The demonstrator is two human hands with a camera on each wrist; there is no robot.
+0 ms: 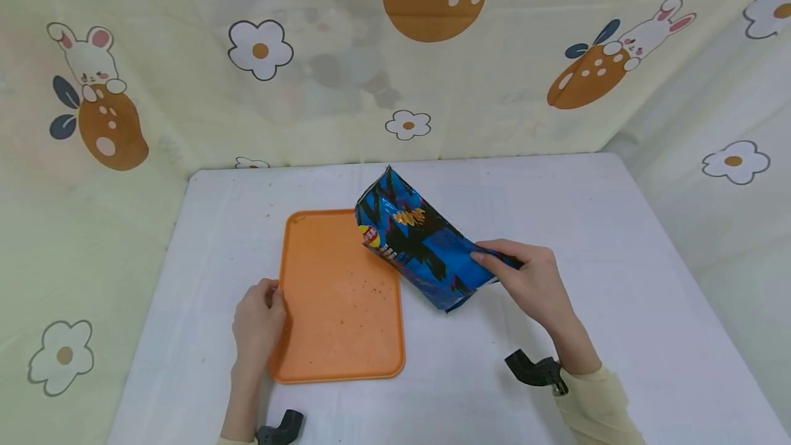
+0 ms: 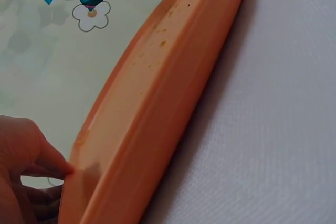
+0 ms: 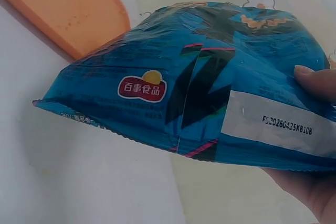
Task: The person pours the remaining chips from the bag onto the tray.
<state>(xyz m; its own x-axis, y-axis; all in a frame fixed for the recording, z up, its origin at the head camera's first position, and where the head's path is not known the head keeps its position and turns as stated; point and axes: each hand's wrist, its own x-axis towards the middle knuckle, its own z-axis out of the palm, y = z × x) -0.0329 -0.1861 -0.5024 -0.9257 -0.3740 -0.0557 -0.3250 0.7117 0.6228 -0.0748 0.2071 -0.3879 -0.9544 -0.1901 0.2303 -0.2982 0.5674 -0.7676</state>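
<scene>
An orange tray (image 1: pixel 340 280) with small crumbs on its floor lies on the white table. My left hand (image 1: pixel 259 318) pinches its left rim; in the left wrist view, thumb and fingers (image 2: pixel 39 166) meet at the tray wall (image 2: pixel 173 103). A blue and black chip bag (image 1: pixel 414 239) slants over the tray's upper right part, its far end above the tray. My right hand (image 1: pixel 525 277) grips the bag's near right end, thumb on the upper face. In the right wrist view, the bag (image 3: pixel 210 93) shows a printed white strip. Whatever is inside the bag is hidden.
The white table (image 1: pixel 531 191) ends at a patterned curtain (image 1: pixel 321 101) at the back and sides. A few tiny crumbs dot the tabletop left of the tray. Black wrist mounts (image 1: pixel 534 369) sit on both forearms.
</scene>
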